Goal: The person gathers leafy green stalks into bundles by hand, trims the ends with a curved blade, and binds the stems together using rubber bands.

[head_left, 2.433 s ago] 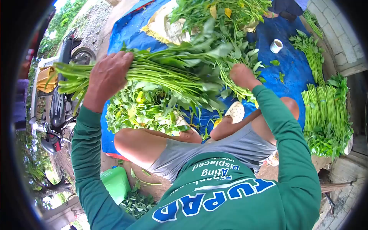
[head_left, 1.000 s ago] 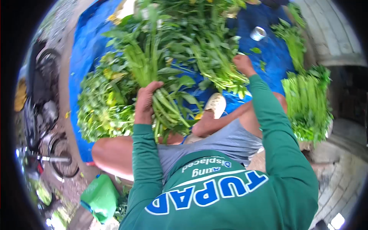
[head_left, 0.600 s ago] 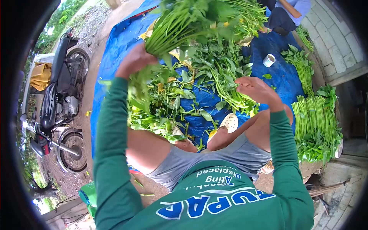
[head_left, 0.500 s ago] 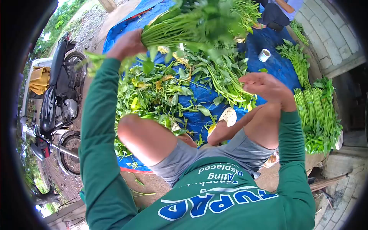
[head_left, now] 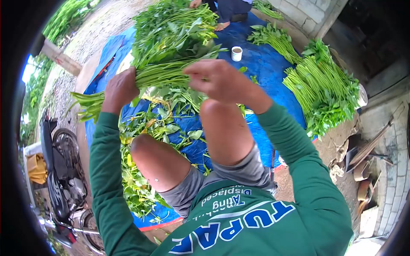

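My left hand [head_left: 121,88] is closed around a bundle of water spinach [head_left: 160,75], its cut stems sticking out to the left and its leaves to the right. My right hand [head_left: 215,81] is at the leafy side of this bundle, fingers bent together in a pinch. Whatever lies between those fingertips is too small to make out. Just beyond the bundle is a big heap of water spinach [head_left: 171,36]. Loose leaves and trimmings [head_left: 139,170] lie below my left hand, beside my knee.
Blue tarp [head_left: 267,49] covers the ground. A white cup [head_left: 236,53] stands on it. Stacked bundles of greens [head_left: 320,81] lie at the right, with another bunch [head_left: 275,42] farther back. A person [head_left: 224,13] sits at the far edge. A motorcycle [head_left: 60,183] is parked at left.
The left hand has lowered the bundle nearer to me. My right hand has moved left to the bundle, its fingers now bent together. My right knee has swung inward, and the view has turned right.
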Motion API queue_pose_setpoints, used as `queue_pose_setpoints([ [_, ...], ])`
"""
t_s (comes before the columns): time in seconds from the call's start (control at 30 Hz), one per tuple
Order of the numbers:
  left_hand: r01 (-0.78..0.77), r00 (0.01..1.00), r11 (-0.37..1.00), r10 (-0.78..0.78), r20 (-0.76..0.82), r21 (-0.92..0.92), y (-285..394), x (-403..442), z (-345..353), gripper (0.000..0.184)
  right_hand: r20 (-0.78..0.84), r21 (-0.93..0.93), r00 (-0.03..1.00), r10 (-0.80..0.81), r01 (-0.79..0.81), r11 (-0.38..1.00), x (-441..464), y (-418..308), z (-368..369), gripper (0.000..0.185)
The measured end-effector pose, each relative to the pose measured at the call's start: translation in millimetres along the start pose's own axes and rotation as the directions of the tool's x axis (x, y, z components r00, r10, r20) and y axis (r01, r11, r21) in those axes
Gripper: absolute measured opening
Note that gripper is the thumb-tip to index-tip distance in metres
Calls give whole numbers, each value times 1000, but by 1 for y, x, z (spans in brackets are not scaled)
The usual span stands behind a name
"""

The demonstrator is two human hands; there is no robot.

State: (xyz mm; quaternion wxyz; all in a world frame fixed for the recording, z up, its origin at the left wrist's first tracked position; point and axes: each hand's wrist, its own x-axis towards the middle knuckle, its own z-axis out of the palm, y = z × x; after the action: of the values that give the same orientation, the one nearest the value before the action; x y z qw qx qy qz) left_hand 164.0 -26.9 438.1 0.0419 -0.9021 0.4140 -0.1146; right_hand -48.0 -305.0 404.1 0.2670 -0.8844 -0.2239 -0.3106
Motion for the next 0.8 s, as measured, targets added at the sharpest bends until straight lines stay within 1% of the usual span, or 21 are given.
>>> queue_pose_setpoints([
  [0.03,-6,1000,1000,6,-18,-29,18,2,-2,36,-45,150,986,158,-150,977,12,-13,10,32],
  [0.1,-25,998,996,20,-57,-83,45,5,0,36,-156,216,973,172,-136,967,40,-28,14,32],
  [0.2,-116,983,984,94,-158,-135,66,-4,22,38,-258,266,932,253,-183,946,74,-40,15,32],
  [0.23,-124,980,990,112,-163,-65,82,-14,15,34,-355,204,908,221,-155,967,80,-41,22,30],
  [0.33,-187,944,978,154,-293,-89,107,-55,8,29,-235,30,935,266,-266,963,67,-52,28,29],
  [0.37,-167,954,985,149,-260,-50,111,-73,9,20,-165,-44,945,282,-293,955,54,-57,34,29],
  [0.47,-106,965,992,85,-248,-74,134,-126,18,16,66,-239,940,334,-310,920,8,-83,55,31],
  [0.5,-76,973,996,65,-221,-43,141,-143,30,18,126,-203,907,403,-374,905,-10,-90,66,28],
  [0.6,-30,978,989,0,-210,-142,156,-176,65,27,123,-99,917,379,-368,924,-62,-100,104,29],
  [0.7,23,990,988,-43,-134,-151,165,-195,61,40,70,-70,945,321,-316,946,-75,-106,107,34],
  [0.8,66,996,969,-78,-41,-238,173,-211,44,61,274,-71,886,375,-370,926,-69,-115,90,38],
])
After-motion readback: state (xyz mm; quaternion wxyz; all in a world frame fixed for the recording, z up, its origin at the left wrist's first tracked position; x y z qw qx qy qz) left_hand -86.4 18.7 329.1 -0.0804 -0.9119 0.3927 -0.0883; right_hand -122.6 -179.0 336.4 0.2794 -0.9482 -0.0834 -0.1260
